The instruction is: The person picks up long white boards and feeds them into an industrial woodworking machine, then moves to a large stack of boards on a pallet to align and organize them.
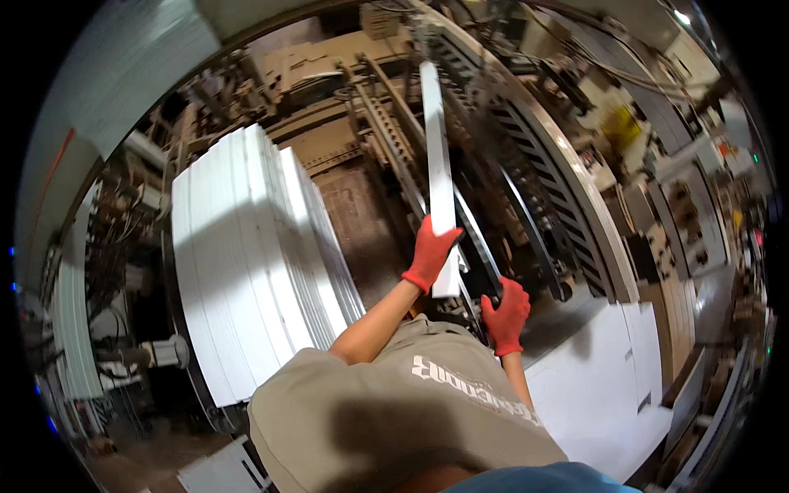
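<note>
Item: white strip (440, 164), one, long, narrow and flat. Position: in front of the person, lengthwise away from the body, above the metal rails (386, 135) of a machine; its far end reaches toward the top of the view, its near end stops just short of the shirt. Whether it rests on the rails cannot be told.

Left hand (431, 255), in a red glove: closed on the white strip near its lower end, the thumb side crossing its face and the fingers at its left edge. The grip is narrow, about the strip's width; a short length projects below the glove.

Right hand (506, 316), in a matching red glove: thumb and fingers parted, a gap between them, nothing seen in the grasp. It lies to the right of the strip, apart from it, near a dark bar (530, 222) of the machine. Contact with the metal beneath cannot be told.

Left side: a large stack of white panels (238, 271), edges aligned in rows; a second white stack (316, 222) just beside it, on its right.

Right side: a white sheet (592, 357), broad, below the right end of a pale beam (567, 156).

Wearer: a grey-brown shirt (394, 403) with pale lettering.
</note>
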`<move>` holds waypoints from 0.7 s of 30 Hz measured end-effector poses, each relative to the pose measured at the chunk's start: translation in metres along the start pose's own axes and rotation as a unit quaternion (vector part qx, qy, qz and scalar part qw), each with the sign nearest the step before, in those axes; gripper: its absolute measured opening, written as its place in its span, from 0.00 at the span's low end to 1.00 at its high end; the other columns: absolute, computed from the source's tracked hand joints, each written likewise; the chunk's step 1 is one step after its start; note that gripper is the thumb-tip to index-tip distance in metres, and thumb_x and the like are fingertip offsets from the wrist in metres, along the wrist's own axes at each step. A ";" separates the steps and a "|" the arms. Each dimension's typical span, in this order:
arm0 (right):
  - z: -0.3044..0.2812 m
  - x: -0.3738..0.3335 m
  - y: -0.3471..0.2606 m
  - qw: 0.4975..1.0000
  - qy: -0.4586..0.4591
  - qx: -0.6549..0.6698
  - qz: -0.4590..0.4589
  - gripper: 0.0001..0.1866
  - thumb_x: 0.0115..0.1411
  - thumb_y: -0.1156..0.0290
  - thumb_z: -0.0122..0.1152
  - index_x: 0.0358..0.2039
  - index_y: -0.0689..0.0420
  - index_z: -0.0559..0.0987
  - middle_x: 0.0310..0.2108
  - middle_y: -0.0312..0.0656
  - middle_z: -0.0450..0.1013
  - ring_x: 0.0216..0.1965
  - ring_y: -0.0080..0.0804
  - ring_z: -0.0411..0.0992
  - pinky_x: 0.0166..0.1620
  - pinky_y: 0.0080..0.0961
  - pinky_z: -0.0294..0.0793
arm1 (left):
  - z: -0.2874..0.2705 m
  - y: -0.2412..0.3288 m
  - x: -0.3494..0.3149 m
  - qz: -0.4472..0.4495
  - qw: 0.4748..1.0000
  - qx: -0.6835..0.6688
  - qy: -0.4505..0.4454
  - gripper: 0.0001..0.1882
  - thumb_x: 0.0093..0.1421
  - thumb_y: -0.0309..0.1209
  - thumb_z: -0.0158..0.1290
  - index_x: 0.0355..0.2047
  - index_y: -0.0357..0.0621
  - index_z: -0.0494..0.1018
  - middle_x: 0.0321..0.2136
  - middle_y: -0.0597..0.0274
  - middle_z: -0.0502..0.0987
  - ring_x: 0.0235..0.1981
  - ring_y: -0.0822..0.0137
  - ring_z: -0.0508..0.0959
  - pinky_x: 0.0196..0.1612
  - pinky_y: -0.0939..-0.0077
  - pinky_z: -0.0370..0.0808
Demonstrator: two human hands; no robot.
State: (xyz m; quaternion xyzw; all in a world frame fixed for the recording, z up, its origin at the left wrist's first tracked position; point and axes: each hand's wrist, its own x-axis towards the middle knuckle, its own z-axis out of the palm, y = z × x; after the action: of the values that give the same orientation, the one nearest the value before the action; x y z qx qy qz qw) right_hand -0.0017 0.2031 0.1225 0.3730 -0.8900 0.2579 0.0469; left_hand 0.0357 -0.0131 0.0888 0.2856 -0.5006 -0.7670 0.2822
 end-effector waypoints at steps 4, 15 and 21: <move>0.021 -0.003 0.035 1.000 0.011 -0.013 -0.005 0.29 0.47 0.64 0.67 0.51 0.55 0.72 0.44 0.46 0.71 0.48 0.48 0.69 0.50 0.41 0.68 | -0.055 0.024 -0.052 0.016 0.977 0.209 0.043 0.33 0.50 0.30 0.61 0.56 0.37 0.64 0.45 0.54 0.75 0.47 0.64 0.74 0.52 0.68 0.70; 0.083 -0.002 0.162 0.884 -0.135 -0.356 -0.271 0.12 0.59 0.67 0.52 0.41 0.53 0.80 0.46 0.45 0.74 0.45 0.41 0.73 0.48 0.37 0.73 | -0.157 0.014 -0.139 -0.074 0.893 0.345 0.280 0.42 0.50 0.39 0.56 0.62 0.35 0.55 0.45 0.37 0.75 0.46 0.42 0.75 0.50 0.56 0.73; 0.103 -0.012 0.263 0.859 -0.316 -0.365 -0.171 0.31 0.69 0.54 0.40 0.68 0.56 0.53 0.68 0.46 0.52 0.68 0.41 0.52 0.66 0.38 0.55 | -0.170 0.011 -0.145 -0.129 0.880 0.320 0.327 0.42 0.50 0.39 0.55 0.63 0.34 0.55 0.36 0.35 0.77 0.40 0.42 0.77 0.44 0.54 0.73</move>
State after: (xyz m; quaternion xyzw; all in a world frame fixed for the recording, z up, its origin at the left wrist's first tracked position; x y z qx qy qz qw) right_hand -0.1629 0.3148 -0.0807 0.5366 -0.8100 -0.2287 -0.0606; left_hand 0.2583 -0.0159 0.0646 0.6566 -0.5572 -0.4574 0.2217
